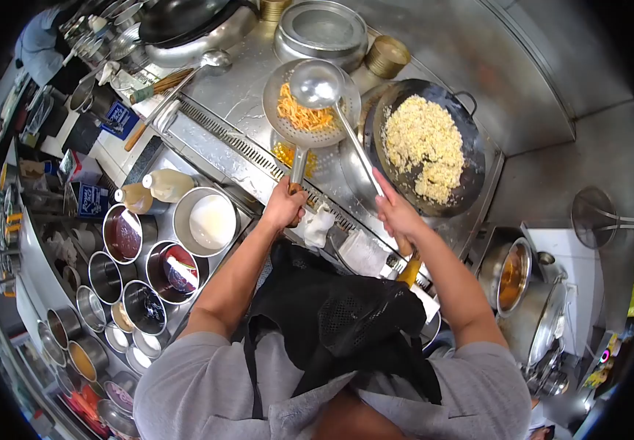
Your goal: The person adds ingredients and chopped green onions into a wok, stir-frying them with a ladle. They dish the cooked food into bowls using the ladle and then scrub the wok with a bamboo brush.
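Note:
My left hand (284, 204) is closed around the handle of a perforated metal strainer (276, 81). Orange-yellow shreds (299, 114) lie in the strainer's bowl. In my right hand (399, 209) is the long handle of a metal ladle (317, 82), whose bowl overlaps the strainer and the shreds in this view. To the right of the ladle's handle, a dark wok (472, 139) holds a pale yellow mass of what looks like fried rice (427, 139). Small yellow pieces (285, 154) show below the strainer's near edge.
A lidded metal pot (282, 44) and a brass-coloured tin (388, 57) stand behind the strainer. Several metal containers of sauces and ingredients, among them a white-filled pot (182, 220), sit at left near two bottles (169, 185). Another ladle (216, 60) rests on the counter.

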### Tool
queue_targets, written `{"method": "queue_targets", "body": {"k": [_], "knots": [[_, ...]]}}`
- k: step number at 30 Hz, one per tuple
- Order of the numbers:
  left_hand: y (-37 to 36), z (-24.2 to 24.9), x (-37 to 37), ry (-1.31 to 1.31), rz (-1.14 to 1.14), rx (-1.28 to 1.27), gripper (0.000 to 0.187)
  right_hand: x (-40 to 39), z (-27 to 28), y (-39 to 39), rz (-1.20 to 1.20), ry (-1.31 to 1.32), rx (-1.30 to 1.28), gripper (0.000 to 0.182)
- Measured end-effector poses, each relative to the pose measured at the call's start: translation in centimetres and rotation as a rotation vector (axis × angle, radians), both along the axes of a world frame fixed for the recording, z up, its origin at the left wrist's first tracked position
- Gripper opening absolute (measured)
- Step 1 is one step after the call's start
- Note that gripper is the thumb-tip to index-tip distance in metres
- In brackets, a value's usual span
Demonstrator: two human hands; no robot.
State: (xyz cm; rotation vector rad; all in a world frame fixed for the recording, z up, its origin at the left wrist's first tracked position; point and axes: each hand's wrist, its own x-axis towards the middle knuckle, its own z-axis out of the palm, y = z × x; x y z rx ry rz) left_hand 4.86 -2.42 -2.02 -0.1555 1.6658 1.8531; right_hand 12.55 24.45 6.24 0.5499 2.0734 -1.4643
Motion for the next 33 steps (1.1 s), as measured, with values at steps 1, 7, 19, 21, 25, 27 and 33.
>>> {"method": "queue_targets", "body": {"k": [1, 7, 19, 21, 25, 27, 33], "knots": [[0.1, 0.3, -0.2, 0.037, 0.004, 0.008, 0.025, -0.5, 0.6, 0.2, 0.026, -0.002, 0.062, 0.059], [-0.2, 3.9, -1.0, 0.054, 0.008, -0.005, 0.021, -1.9, 0.1, 4.2, 0.281, 0.330, 0.549, 0.063], [-2.1, 15.2, -3.9, -0.043, -0.054, 0.148, 0.016, 7.1, 5.9, 4.3, -0.024, 0.746, 0.879, 0.076], [-2.4, 17.5, -3.5, 0.000, -0.064, 0.140, 0.016, 8.6, 4.8, 3.6, -0.025, 0.774, 0.865, 0.078], [-2.6, 18.2, -1.5, 0.118, -0.043, 0.246, 0.016, 10.2, 4.4, 1.7, -0.175, 0.565, 0.481, 0.077], [-2.1, 15.8, -0.2, 0.114, 0.039, 0.201, 0.019, 10.7, 3.8, 1.4, -0.225, 0.573, 0.315, 0.076], [-3.6, 5.7, 0.6, -0.099, 0.000, 0.058, 0.011, 12.9, 1.0, 3.0, -0.326, 0.576, 0.180, 0.077]]}}
